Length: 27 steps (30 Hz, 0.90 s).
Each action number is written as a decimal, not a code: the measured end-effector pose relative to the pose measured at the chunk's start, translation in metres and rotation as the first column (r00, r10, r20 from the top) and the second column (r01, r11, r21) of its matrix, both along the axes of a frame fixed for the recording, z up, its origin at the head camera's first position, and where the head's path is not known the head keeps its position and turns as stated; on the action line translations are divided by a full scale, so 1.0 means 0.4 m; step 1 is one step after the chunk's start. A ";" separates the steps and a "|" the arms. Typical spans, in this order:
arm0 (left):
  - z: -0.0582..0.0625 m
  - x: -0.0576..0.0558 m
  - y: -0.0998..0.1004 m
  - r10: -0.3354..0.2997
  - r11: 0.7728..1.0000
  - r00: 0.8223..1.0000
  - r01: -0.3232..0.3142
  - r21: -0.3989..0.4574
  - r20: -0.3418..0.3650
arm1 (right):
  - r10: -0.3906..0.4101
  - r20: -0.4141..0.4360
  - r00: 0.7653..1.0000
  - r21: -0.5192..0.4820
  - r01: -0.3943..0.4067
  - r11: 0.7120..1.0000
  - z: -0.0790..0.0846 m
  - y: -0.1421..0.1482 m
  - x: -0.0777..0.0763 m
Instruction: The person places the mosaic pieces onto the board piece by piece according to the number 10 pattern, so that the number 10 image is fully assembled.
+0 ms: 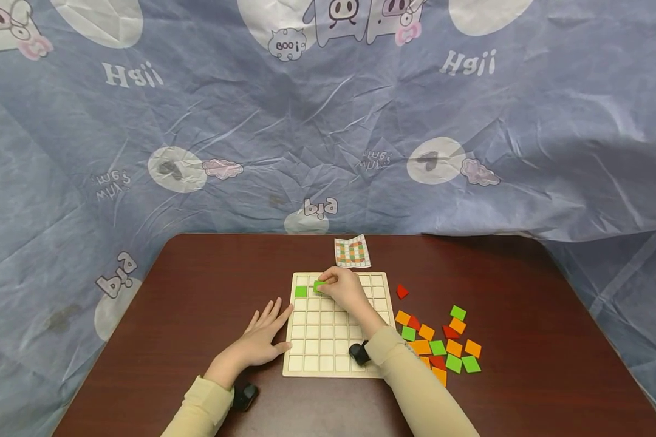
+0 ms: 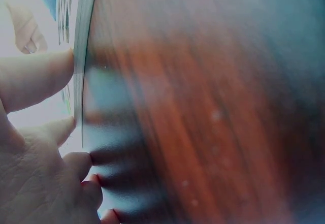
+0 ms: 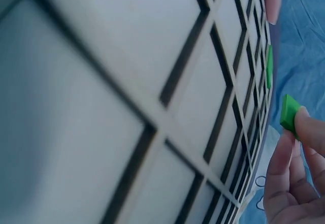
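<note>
A pale wooden grid board lies on the table, one green square tile set in a cell near its far left corner. Between thumb and fingers my right hand pinches another green square tile, close over the far rows. That pinched tile also shows in the right wrist view. My left hand rests with spread fingers at the board's left edge; thumb and index fingertip touch it. In the left wrist view the fingertips line the board's side.
Loose green, orange and red tiles lie scattered right of the board, some partly behind the right forearm. A single red piece sits nearer the board. Behind it is a patterned paper card. A printed cloth hangs behind the table.
</note>
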<state>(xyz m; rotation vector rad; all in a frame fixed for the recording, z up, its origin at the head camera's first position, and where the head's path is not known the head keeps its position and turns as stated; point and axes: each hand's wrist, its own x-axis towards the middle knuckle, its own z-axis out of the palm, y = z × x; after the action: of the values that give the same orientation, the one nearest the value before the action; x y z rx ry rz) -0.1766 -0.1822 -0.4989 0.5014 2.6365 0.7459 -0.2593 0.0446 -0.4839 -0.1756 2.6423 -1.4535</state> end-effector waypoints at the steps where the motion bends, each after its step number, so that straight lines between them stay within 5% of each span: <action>1: -0.001 0.000 0.000 0.001 1.000 1.000 -0.001 -0.002 0.000 | 0.008 -0.007 1.000 0.014 -0.008 1.000 -0.002 -0.005 -0.001; 21: -0.003 -0.003 0.002 0.000 1.000 1.000 0.001 0.012 -0.008 | 0.093 -0.064 0.994 0.254 -0.074 0.964 -0.004 -0.045 -0.014; 27: -0.007 -0.003 -0.001 0.002 1.000 1.000 -0.002 0.023 -0.011 | 0.095 -0.053 0.994 0.234 -0.080 0.969 -0.003 -0.040 -0.010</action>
<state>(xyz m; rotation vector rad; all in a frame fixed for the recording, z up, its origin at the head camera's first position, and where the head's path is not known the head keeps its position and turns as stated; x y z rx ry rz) -0.1777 -0.1825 -0.5016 0.5109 2.6416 0.7774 -0.2631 0.0284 -0.4853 -0.3158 2.7888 -1.1201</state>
